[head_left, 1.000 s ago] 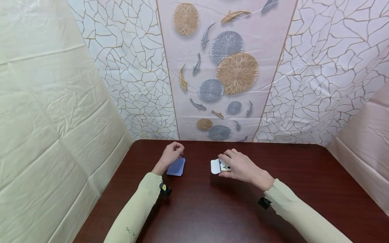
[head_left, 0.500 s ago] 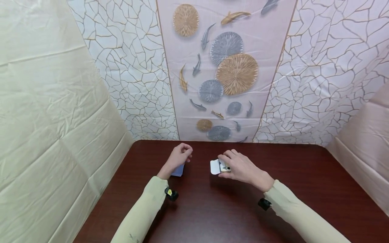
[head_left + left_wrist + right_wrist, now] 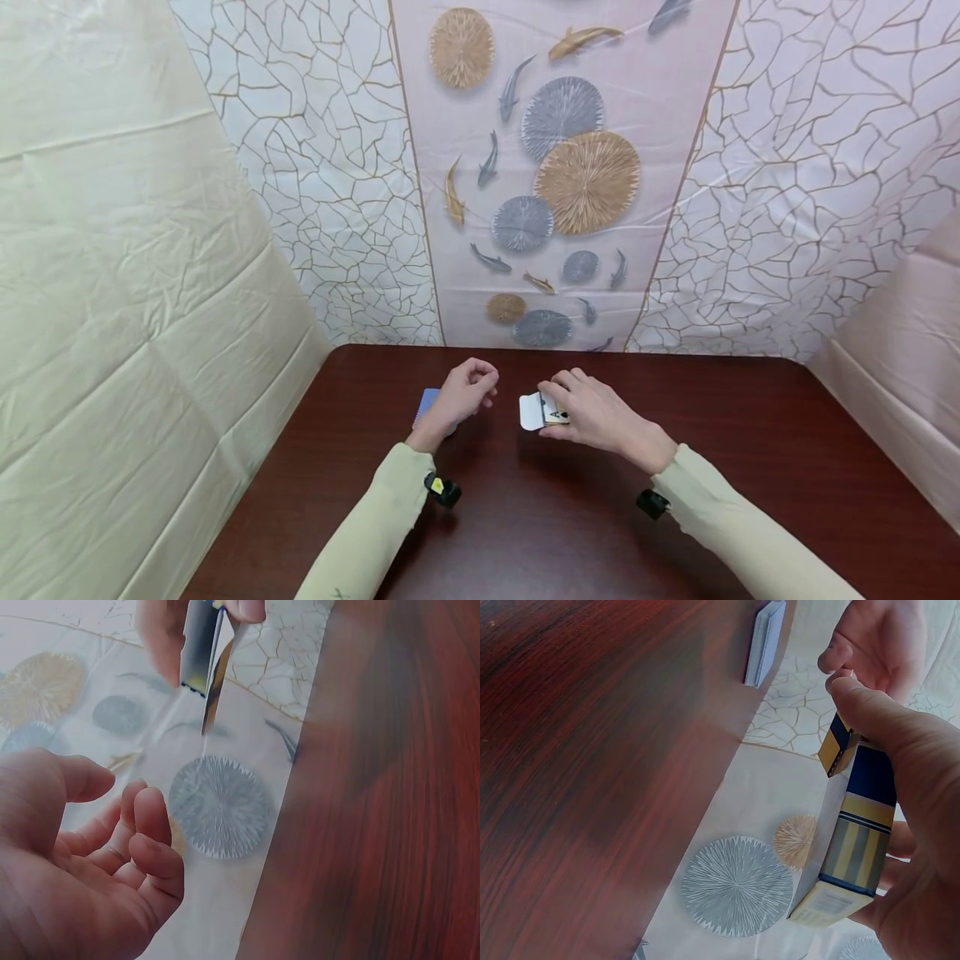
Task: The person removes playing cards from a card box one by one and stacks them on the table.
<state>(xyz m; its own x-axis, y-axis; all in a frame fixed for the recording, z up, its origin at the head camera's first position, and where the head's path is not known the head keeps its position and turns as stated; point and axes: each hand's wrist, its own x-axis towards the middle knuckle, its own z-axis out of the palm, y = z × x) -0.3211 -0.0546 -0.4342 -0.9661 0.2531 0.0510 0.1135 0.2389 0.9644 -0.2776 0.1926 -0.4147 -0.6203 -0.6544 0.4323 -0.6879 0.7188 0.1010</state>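
Note:
My right hand (image 3: 600, 412) holds a playing card box (image 3: 859, 817), thumb on one side and fingers on the other. The box is navy, yellow and striped, and its white flap (image 3: 531, 412) hangs open toward the left. A card face with a black "A" (image 3: 554, 414) shows at the box's mouth. My left hand (image 3: 467, 392) hovers left of the box, apart from it, its fingers loosely curled around nothing. Behind the left wrist, a stack of blue-backed playing cards (image 3: 427, 401) lies on the table, partly covered by that hand; the right wrist view shows the stack (image 3: 765, 643) edge-on.
Both hands are over a dark reddish-brown table (image 3: 525, 533). A patterned cloth (image 3: 540, 208) with fish and round motifs hangs behind its far edge. Pale cloth walls (image 3: 150, 333) stand at the sides. Each wrist wears a small black camera (image 3: 446, 492).
My left hand has moved right, from over the blue card stack toward the box, uncovering the stack's left part. The right hand and box stay in place.

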